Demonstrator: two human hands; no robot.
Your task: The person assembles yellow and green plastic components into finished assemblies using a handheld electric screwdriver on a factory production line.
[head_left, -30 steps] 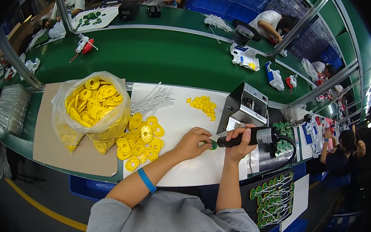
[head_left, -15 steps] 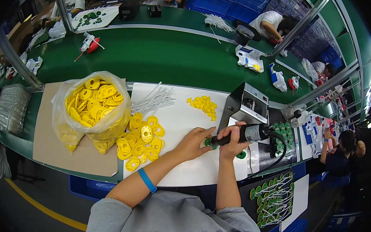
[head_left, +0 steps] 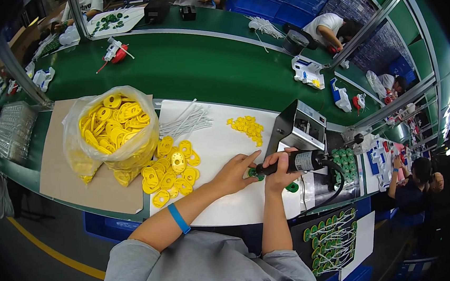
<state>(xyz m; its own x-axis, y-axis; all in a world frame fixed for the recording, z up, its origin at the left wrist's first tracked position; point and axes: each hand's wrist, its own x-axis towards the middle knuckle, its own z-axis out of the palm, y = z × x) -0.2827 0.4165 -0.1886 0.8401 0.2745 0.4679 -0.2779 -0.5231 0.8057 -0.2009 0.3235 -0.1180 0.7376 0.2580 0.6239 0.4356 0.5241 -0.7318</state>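
My right hand is closed round a black electric screwdriver, which lies nearly level with its tip pointing left. That tip meets a small green round part. My left hand pinches this part against the white work sheet, its index finger stretched out; the fingers hide much of the part. Another green piece lies just beside my right wrist. Loose yellow oval plates are heaped left of my left hand, and small yellow pieces lie beyond both hands.
A clear bag full of yellow plates stands left on cardboard. White cables lie beyond the plates. A metal box device and green boards are right. Wired green discs lie lower right. A green belt runs behind.
The assemblies on the green belt have shifted a little to the right. My hands, the screwdriver and the green part stay almost in place.
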